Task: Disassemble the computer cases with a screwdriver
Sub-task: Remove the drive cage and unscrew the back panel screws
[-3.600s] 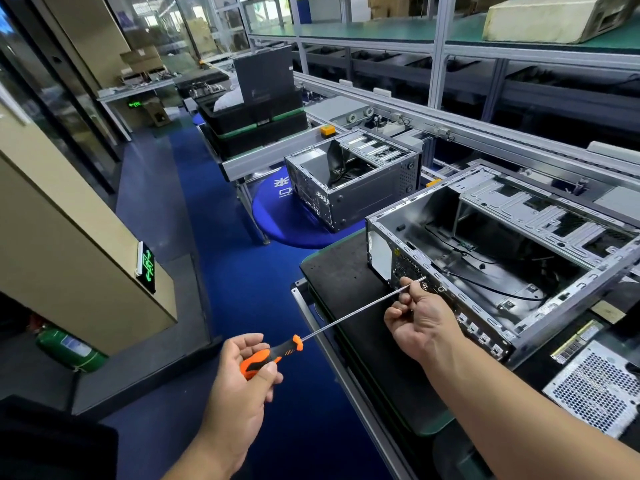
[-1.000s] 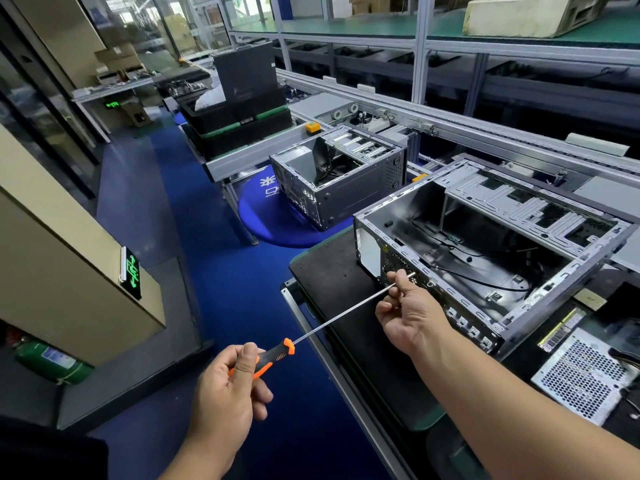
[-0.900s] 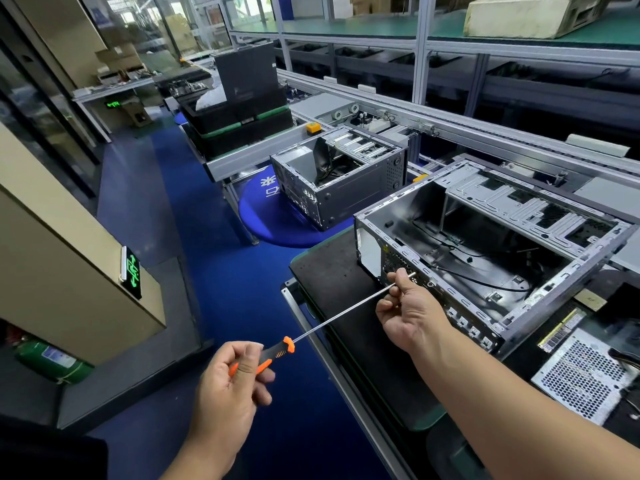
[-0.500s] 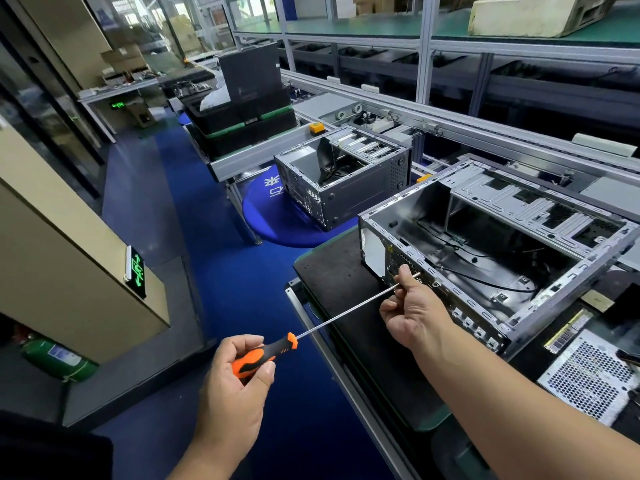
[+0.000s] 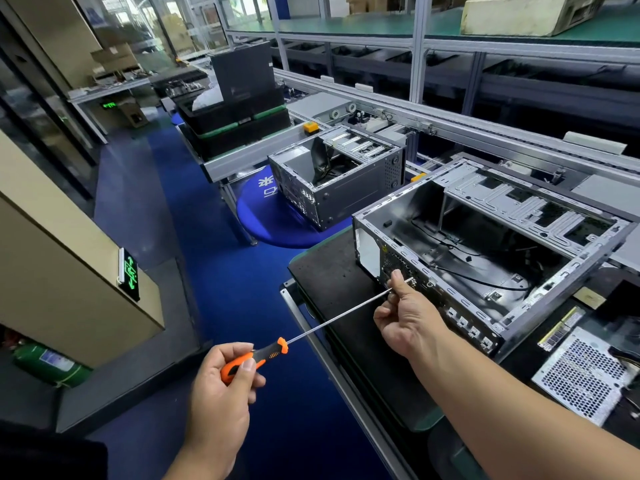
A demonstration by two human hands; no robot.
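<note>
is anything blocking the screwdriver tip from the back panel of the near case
Nothing visible does. The screwdriver shaft runs from the left hand to the near case, tip at its rear panel. Only the right hand pinches the shaft near the tip, guiding it.

The open computer case (image 5: 485, 258) is lying on the mat (image 5: 332, 271) at the right. A second case (image 5: 336, 181) is sitting behind it to the left. The screwdriver (image 5: 311, 330) is stretching from the left hand (image 5: 221, 393) to the right hand (image 5: 405, 317), its tip at the near case.
</note>
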